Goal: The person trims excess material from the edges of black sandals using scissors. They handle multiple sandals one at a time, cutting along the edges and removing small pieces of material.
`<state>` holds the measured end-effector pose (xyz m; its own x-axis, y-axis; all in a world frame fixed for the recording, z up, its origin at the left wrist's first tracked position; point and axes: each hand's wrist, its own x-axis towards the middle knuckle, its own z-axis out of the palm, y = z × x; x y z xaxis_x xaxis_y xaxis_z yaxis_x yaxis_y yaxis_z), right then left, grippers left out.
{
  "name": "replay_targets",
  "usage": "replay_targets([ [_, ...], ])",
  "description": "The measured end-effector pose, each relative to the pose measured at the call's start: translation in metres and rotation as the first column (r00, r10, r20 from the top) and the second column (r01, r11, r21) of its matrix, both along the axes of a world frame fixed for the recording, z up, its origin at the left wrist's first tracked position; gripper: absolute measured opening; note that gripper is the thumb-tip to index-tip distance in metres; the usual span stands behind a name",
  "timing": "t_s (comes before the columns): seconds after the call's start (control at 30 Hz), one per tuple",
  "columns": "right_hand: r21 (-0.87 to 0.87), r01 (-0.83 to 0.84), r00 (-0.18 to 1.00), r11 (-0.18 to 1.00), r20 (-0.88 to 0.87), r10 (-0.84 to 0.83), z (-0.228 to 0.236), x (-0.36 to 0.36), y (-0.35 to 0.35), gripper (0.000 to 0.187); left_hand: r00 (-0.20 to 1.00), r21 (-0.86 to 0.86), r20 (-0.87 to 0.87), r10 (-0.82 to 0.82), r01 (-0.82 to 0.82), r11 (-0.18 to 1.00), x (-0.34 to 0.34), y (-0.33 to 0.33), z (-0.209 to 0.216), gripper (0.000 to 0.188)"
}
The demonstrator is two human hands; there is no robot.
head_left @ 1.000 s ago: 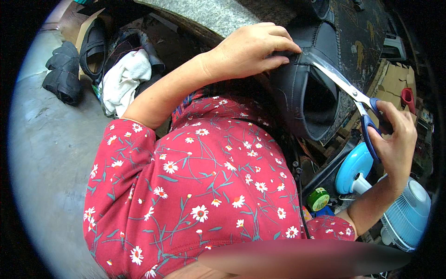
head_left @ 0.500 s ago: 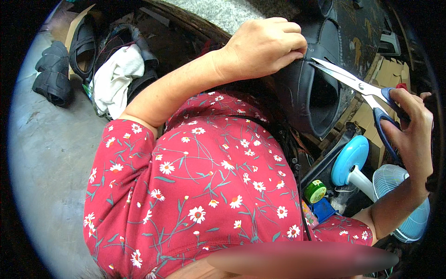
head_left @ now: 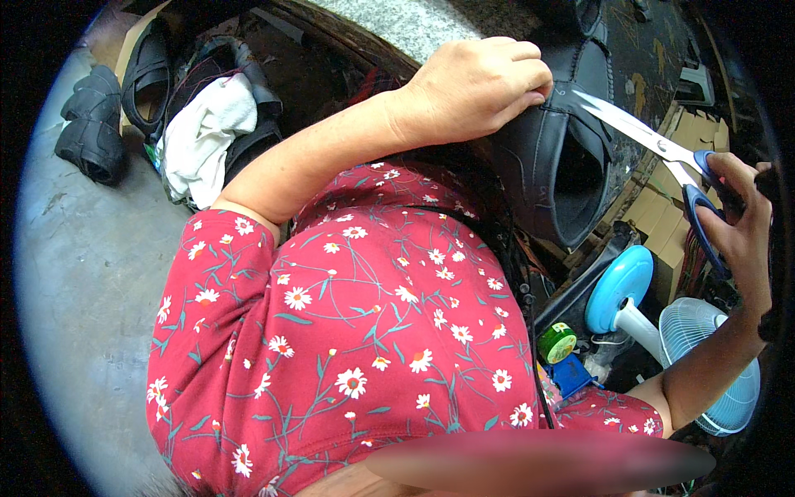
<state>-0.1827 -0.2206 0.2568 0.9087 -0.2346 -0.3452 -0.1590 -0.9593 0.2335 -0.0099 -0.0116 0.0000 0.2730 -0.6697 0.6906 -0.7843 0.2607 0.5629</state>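
Observation:
A black shoe (head_left: pixel 534 166) lies in front of me, its opening facing my body. My left hand (head_left: pixel 484 87) is closed at the shoe's left edge, thumb against curled fingers. Whatever it pinches is too small and hidden to make out. My right hand (head_left: pixel 741 219) grips a pair of scissors (head_left: pixel 642 132) with dark blue handles, fingers through the loops. Its silver blades point left over the shoe's upper, the tips a short gap from my left fingertips. The blades look nearly together.
On the left floor stand black shoes (head_left: pixel 93 124) by a white cloth (head_left: pixel 211 128). At the right are a blue-and-white fan (head_left: pixel 712 356), a green round tub (head_left: pixel 556 342), a blue plastic piece (head_left: pixel 573 374) and cardboard (head_left: pixel 662 219). Another black shoe (head_left: pixel 571 15) lies beyond.
The scissors have drawn back to the right, away from my left fingertips, and their blades have come closer together. My left hand has shifted slightly right, still closed.

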Motion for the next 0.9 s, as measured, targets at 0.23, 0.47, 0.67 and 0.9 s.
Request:
replay_targets([
  [0.23,-0.083,0.125,0.991,0.989,-0.04,-0.129,-0.007,0.012,0.03,0.058,0.998,0.013,0.049,0.035,-0.036,0.999,-0.001,0.001,0.002,0.01],
  [0.47,0.037,-0.026,1.0,0.999,-0.014,0.026,-0.004,0.001,0.003,0.062,0.995,0.051,-0.002,0.102,-0.102,0.993,0.003,0.001,0.001,0.007],
  [0.67,0.033,0.011,1.0,0.999,-0.028,-0.01,0.002,-0.002,0.0,0.063,1.0,0.122,-0.011,-0.006,0.008,0.992,0.002,0.013,0.003,0.023],
  [0.9,-0.207,0.098,0.98,0.973,-0.15,-0.131,0.002,0.031,0.047,0.054,0.994,0.094,0.017,0.104,-0.105,0.99,-0.002,0.003,0.0,0.022],
])
